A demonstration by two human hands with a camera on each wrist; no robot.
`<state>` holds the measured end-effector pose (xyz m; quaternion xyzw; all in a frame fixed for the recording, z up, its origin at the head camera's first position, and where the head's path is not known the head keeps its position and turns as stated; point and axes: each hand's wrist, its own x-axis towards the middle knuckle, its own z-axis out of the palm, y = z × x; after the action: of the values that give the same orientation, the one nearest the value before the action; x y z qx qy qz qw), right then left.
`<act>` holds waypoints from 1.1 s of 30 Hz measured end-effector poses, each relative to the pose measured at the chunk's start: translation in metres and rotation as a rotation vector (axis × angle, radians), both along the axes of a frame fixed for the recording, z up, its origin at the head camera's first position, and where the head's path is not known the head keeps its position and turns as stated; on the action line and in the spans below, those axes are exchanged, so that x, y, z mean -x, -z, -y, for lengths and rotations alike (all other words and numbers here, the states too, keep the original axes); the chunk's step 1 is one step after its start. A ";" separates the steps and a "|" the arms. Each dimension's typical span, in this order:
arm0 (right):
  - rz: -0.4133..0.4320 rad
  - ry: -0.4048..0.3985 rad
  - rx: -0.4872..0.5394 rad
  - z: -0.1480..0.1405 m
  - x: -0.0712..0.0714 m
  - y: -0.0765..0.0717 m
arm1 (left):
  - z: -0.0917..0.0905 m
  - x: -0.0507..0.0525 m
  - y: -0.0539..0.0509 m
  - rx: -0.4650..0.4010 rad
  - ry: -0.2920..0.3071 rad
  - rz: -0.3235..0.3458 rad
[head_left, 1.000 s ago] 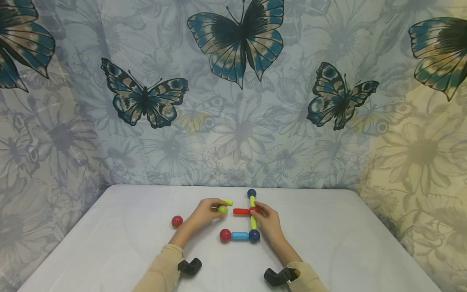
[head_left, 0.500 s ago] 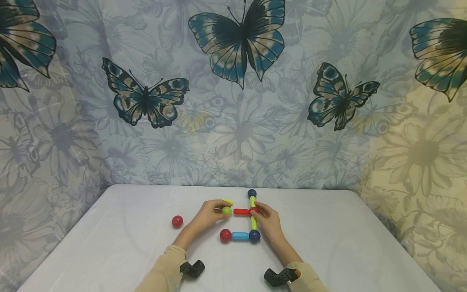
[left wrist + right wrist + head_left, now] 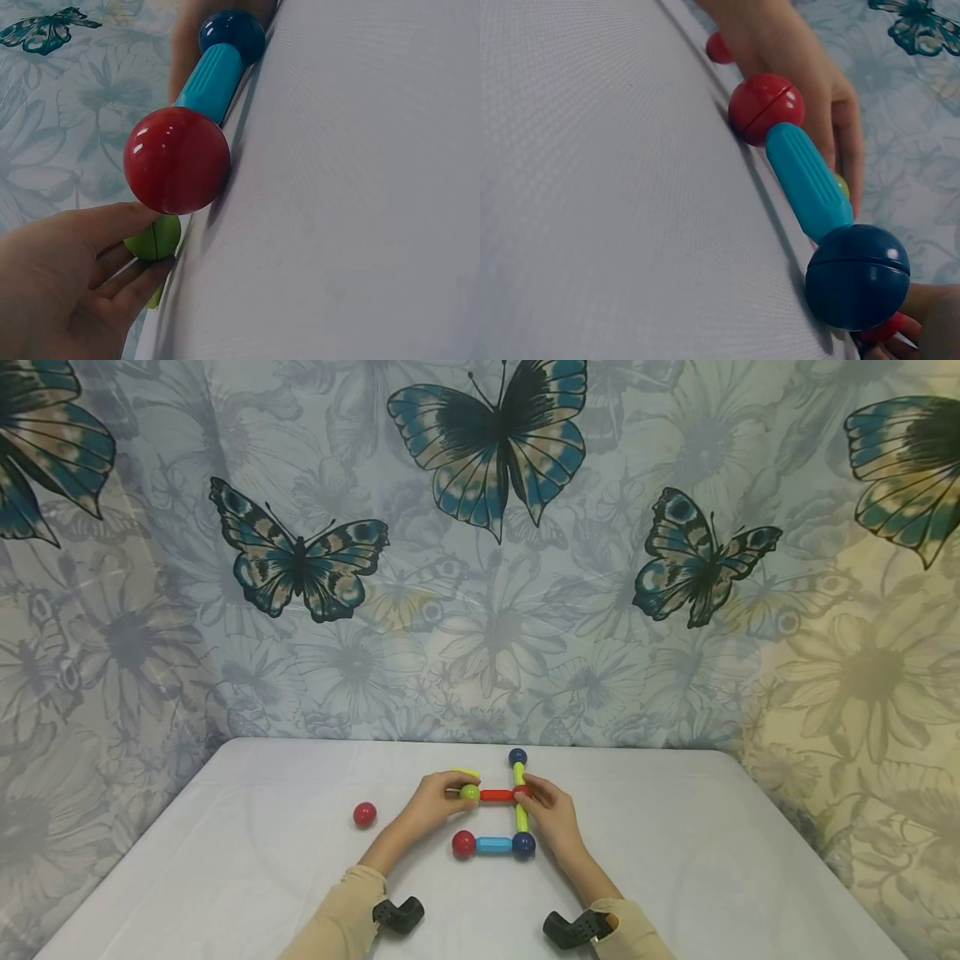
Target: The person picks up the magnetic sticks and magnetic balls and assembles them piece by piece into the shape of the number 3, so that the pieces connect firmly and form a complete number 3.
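Thumb and fingers of my left hand [image 3: 435,797] pinch a green ball [image 3: 469,793], which meets the left end of a red rod [image 3: 496,795]. At that rod's other end, my right hand [image 3: 553,814] holds a red ball [image 3: 519,792], partly hidden by its fingers. Yellow-green rods [image 3: 521,820] run from this ball to a dark blue ball [image 3: 517,757] behind and another dark blue ball [image 3: 523,845] in front. From the front one, a light blue rod [image 3: 493,845] leads left to a larger-looking red ball [image 3: 176,160]. The left wrist view shows the green ball between the fingertips.
A loose red ball [image 3: 364,814] lies left of the left forearm. Behind the left fingers lies a yellow-green rod [image 3: 468,773], partly covered. Everything rests on a white-covered table [image 3: 660,860], with a butterfly-patterned cloth [image 3: 495,677] behind it.
My left hand has moved right with the green ball, closing the gap to the red rod's end. My right hand has stayed in place on the red ball.
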<state>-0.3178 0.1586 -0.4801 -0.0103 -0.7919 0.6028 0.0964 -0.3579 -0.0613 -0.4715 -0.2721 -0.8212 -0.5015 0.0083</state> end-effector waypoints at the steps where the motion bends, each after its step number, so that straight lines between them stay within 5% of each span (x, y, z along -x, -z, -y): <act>1: -0.001 0.000 -0.001 0.000 0.000 0.000 | 0.000 0.000 0.001 -0.001 0.000 0.001; 20: -0.003 -0.003 -0.008 0.000 0.000 0.000 | 0.001 0.000 0.003 -0.063 -0.042 -0.037; 28: -0.007 -0.005 0.015 -0.001 0.002 0.000 | 0.002 0.003 0.004 -0.155 -0.160 -0.102; 33: -0.011 -0.003 0.004 0.000 0.001 0.000 | 0.003 0.005 0.005 -0.110 -0.244 -0.130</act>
<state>-0.3190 0.1588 -0.4803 -0.0062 -0.7902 0.6047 0.0999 -0.3626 -0.0641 -0.4769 -0.2014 -0.8173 -0.5222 0.1372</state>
